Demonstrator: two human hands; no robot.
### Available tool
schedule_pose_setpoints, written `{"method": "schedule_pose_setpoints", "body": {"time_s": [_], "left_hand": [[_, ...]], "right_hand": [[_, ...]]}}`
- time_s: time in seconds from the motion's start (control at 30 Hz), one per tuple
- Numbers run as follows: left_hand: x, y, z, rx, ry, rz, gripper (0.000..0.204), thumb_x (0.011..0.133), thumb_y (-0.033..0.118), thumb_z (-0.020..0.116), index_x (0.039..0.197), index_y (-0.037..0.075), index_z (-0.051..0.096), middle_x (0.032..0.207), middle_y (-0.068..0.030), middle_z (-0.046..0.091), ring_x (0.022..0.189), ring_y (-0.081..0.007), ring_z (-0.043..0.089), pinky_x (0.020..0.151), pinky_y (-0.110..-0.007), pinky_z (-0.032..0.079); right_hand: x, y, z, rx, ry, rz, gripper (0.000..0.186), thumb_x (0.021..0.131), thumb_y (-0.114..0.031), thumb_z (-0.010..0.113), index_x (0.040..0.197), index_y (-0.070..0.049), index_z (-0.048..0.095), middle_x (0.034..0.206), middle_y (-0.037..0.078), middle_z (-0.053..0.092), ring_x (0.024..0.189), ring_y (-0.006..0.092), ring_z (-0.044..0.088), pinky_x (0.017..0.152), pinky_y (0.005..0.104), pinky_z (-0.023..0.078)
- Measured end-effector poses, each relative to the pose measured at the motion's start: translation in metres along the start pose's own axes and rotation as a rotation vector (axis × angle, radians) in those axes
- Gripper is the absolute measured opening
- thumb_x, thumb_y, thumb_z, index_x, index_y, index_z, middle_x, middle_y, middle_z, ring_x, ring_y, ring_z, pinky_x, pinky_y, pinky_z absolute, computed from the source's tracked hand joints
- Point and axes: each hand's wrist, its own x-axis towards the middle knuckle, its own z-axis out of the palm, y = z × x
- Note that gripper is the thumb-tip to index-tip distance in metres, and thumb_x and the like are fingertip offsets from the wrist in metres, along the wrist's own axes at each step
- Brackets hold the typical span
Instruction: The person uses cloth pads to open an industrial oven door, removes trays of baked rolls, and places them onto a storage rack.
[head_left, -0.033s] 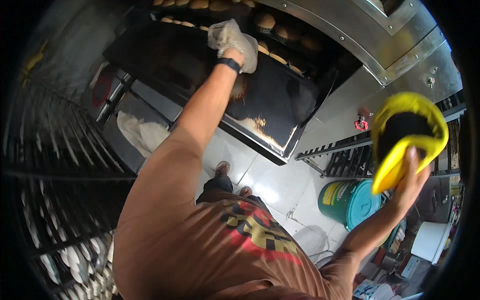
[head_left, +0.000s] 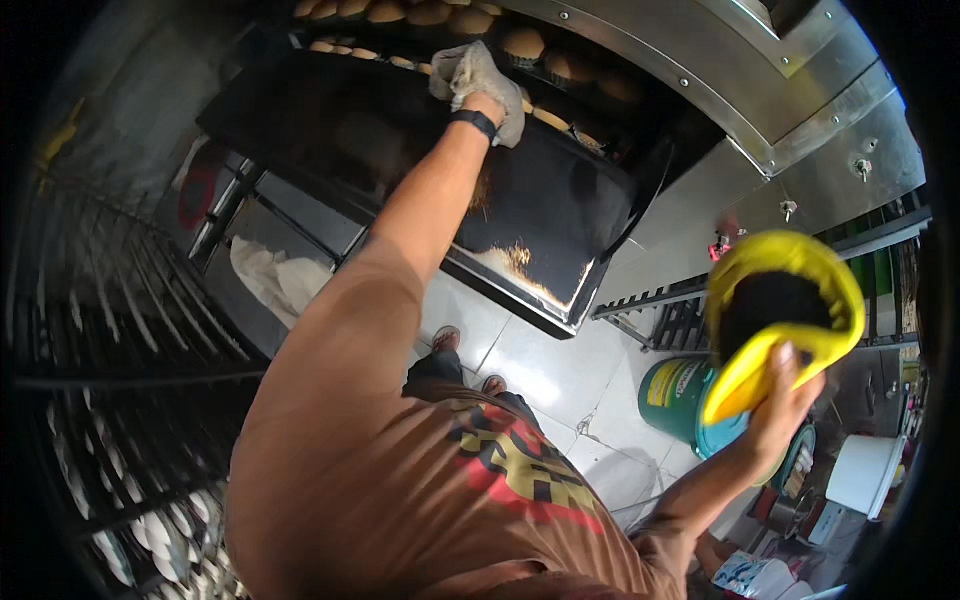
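My left hand is wrapped in a pale grey cloth and grips at the rear edge of a dark metal plate at the oven mouth; its fingers are hidden in the cloth. Behind it, rows of round buns sit inside the dark oven. My right hand, at the right, holds a yellow object with a black middle, like a folded mitt, in front of the steel oven side.
Metal racks with pale items line the left. A white cloth lies below the plate. Right are a green bucket, a white tub and someone's bare limb. My feet stand on white tiles.
My right hand with the yellow object has moved left and downward. My left hand in the cloth has shifted slightly right. A bare limb now shows at the lower right.
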Motion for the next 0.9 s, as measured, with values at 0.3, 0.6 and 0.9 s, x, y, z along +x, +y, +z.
{"method": "schedule_pose_setpoints", "body": {"time_s": [0.3,0.6,0.9], "left_hand": [[0.089,0.042,0.071,0.611,0.157,0.236,0.053,0.093,0.037,0.035,0.142,0.018,0.035,0.150,-0.0056,0.027,0.137,-0.0300,0.022,0.112,-0.042,0.015],[0.037,0.037,-0.023,0.570,-0.204,0.703,0.039,0.088,0.033,0.049,0.121,0.014,0.058,0.130,-0.0077,0.051,0.118,-0.0265,0.048,0.097,-0.039,0.038],[0.009,0.012,-0.029,0.454,0.098,0.688,0.027,0.078,0.021,0.053,0.097,0.014,0.071,0.100,-0.0084,0.068,0.090,-0.0257,0.066,0.073,-0.039,0.052]], "right_hand": [[-0.076,-0.003,0.076,0.260,-0.186,0.467,0.027,0.085,-0.011,0.063,0.107,-0.002,0.051,0.093,0.003,0.057,0.082,0.0112,0.054,0.074,0.0254,0.044],[-0.004,0.029,0.205,0.770,-0.110,0.677,0.031,0.091,-0.026,0.057,0.109,0.000,0.056,0.099,0.006,0.063,0.086,0.0150,0.061,0.078,0.0298,0.049],[0.053,0.081,0.298,1.287,0.059,0.805,0.042,0.100,-0.033,0.038,0.128,-0.002,0.043,0.129,0.009,0.048,0.119,0.0235,0.045,0.103,0.0396,0.035]]}}
